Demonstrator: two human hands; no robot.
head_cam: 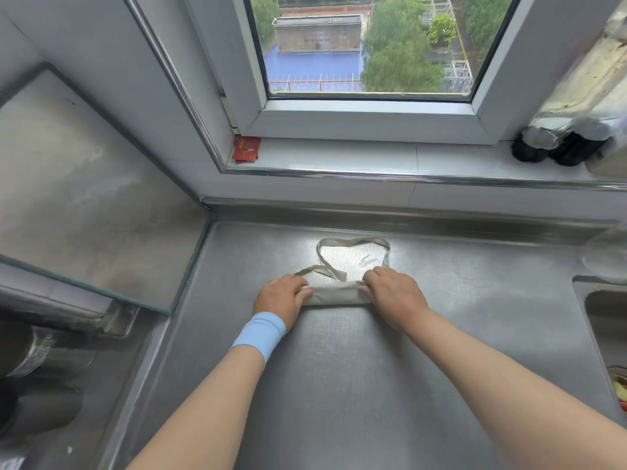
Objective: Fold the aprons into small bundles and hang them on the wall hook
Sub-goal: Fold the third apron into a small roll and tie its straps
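Note:
A beige apron point(336, 293) lies rolled into a narrow bundle on the steel counter point(339, 385). Its neck strap point(353, 242) spreads in a loop on the counter beyond the roll, and a loose tie crosses behind the bundle. My left hand point(281, 300), with a light blue wristband, grips the roll's left end. My right hand point(395, 296) grips the right end, fingers curled over the top edge. No wall hook is in view.
A glass panel point(88, 198) leans at the left over a lower stove area. A sink point(607, 320) opens at the right edge. On the windowsill sit a red packet point(246, 149) and dark bottles point(556, 147).

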